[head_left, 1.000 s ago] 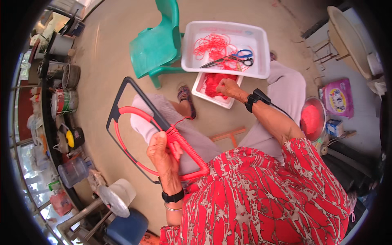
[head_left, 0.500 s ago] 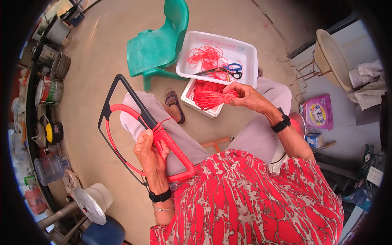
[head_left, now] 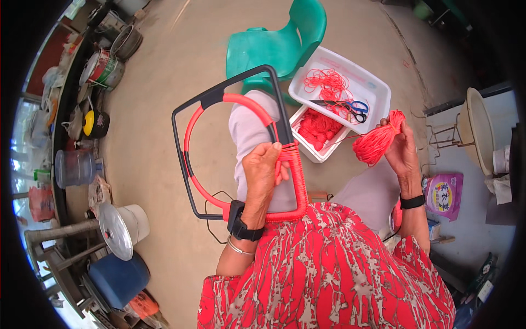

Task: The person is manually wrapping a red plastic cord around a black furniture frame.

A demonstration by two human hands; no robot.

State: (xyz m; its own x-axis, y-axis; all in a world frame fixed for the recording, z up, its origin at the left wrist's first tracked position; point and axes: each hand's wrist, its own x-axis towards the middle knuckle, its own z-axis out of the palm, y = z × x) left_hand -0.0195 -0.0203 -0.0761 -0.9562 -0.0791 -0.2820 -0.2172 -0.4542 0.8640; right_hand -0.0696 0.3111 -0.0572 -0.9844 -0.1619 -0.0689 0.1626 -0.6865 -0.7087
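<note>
My left hand (head_left: 263,169) is closed on a black rectangular frame (head_left: 212,97) with a red ring inside it. Red cord is wound tightly along the frame's near-right side (head_left: 299,183), and my thumb presses at the upper end of that winding. Out to the right, my right hand (head_left: 404,147) grips a tied bundle of red cord (head_left: 375,145), its loops fanning toward the left. A thin strand runs between the bundle and the frame. Beyond my knees, a white tray (head_left: 379,90) holds loose red cord (head_left: 329,82) and blue-handled scissors (head_left: 359,108).
Under the tray sits a smaller white box (head_left: 313,156) with more red cord. A green plastic chair (head_left: 255,52) stands beside them. Pots, a water jug (head_left: 75,167) and a lidded bucket (head_left: 118,233) line the left; a basin (head_left: 475,129) and purple bag (head_left: 442,194) are right.
My right hand has moved right with the cord bundle, away from the white box. The frame has turned to face the view more squarely. The whole view has shifted.
</note>
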